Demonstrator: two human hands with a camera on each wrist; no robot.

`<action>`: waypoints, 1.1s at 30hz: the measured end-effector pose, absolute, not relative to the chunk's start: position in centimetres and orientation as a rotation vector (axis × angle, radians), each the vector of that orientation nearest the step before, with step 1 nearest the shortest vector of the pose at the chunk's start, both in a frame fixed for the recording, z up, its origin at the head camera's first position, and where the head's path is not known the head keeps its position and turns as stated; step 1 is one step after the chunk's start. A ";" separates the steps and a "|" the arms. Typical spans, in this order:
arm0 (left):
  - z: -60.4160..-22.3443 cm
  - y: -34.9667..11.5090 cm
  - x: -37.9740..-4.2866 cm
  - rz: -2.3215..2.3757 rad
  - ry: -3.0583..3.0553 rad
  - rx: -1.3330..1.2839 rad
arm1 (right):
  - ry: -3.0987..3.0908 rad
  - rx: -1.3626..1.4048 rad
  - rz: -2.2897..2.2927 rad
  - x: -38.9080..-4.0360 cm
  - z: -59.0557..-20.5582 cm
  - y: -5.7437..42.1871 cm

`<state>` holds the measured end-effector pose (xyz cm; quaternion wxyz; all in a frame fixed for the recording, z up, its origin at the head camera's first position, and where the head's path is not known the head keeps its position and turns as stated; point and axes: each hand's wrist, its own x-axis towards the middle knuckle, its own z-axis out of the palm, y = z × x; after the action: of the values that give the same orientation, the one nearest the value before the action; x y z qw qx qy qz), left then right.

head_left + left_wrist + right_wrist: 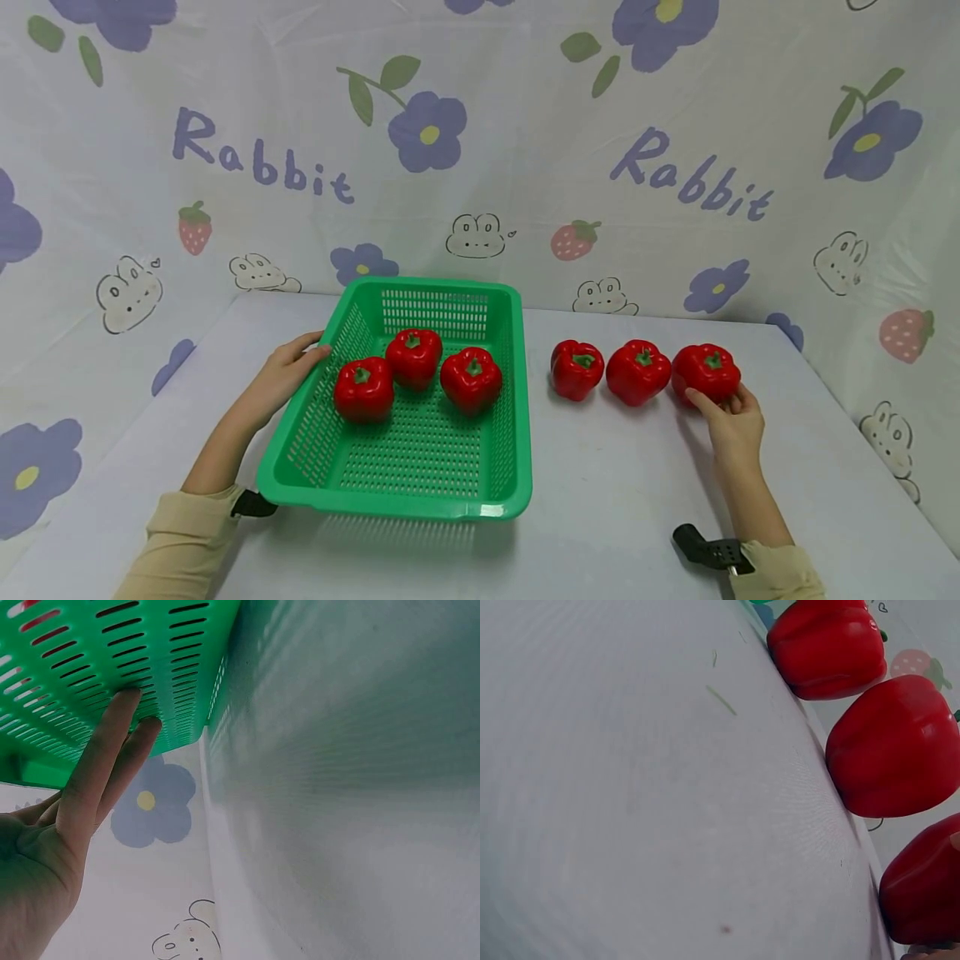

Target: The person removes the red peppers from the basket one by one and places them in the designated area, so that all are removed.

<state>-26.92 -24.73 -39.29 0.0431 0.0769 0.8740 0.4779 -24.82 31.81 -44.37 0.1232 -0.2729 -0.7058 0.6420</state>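
Observation:
My left hand is at the left side of a green plastic basket. In the left wrist view, straight fingers touch the slotted outer wall. Inside the basket are three red bell peppers: a left one, a back one and a right one. Three more stand in a row on the table, to the basket's right: the nearest, the middle one and the far-right bell pepper. My right hand holds that last one, thumb in front and fingers at its right side.
The table has a white cover. Behind it hangs a white cloth printed with flowers, strawberries and rabbits. A black wrist device sits on the right forearm, another on the left.

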 end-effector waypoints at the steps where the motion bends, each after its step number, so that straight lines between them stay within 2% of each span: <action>1: -39.3 -24.7 -26.9 1.463 2.672 0.235 | -2.061 -0.798 1.866 -24.8 -44.3 31.8; 13: -39.4 -24.7 -27.0 1.457 2.681 0.242 | -2.003 -0.839 1.880 -24.4 -43.3 31.5; 22: -39.3 -24.7 -26.9 1.449 2.693 0.234 | -2.004 -0.849 1.836 -23.9 -40.9 30.4; 33: -39.5 -24.7 -27.0 1.463 2.684 0.249 | -1.943 -0.730 1.824 -23.2 -37.5 27.4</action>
<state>-27.02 -24.73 -39.47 0.0371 0.0811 0.8746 0.4766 -23.25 27.42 -37.50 0.1880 -0.2595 -0.6905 0.6484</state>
